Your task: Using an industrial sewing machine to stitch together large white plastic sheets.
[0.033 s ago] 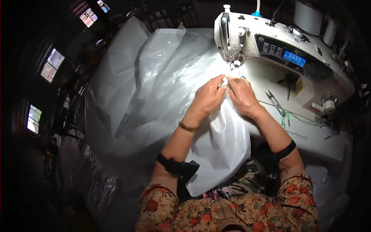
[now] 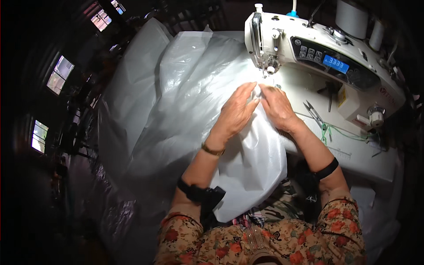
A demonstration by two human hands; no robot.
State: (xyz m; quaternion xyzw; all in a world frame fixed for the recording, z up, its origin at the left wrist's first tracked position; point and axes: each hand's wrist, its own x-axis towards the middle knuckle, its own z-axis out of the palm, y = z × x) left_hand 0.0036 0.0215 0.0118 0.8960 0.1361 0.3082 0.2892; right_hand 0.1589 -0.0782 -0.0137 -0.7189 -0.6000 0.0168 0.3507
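Observation:
A large, glossy white plastic sheet (image 2: 183, 104) spreads over the table to the left, and part of it hangs down toward my lap. Just in front of the needle area of a white sewing machine (image 2: 282, 37), my left hand (image 2: 237, 111) pinches the sheet's gathered edge between thumb and fingers. Close beside it, my right hand (image 2: 278, 108) is closed on the same edge, its fingertips partly hidden. Both hands sit nearer to me than the presser foot (image 2: 265, 76), under the machine's bright light.
Small scissors (image 2: 313, 113) lie on the machine table (image 2: 371, 165) right of my right hand, with green cord (image 2: 340, 130) beside them. A ruler scale (image 2: 340, 153) runs near the table's front. White thread cones (image 2: 352, 20) stand behind the machine.
My left forearm has shifted slightly left and toward me. Both hands stay on the sheet's edge, their fingertips a touch farther forward.

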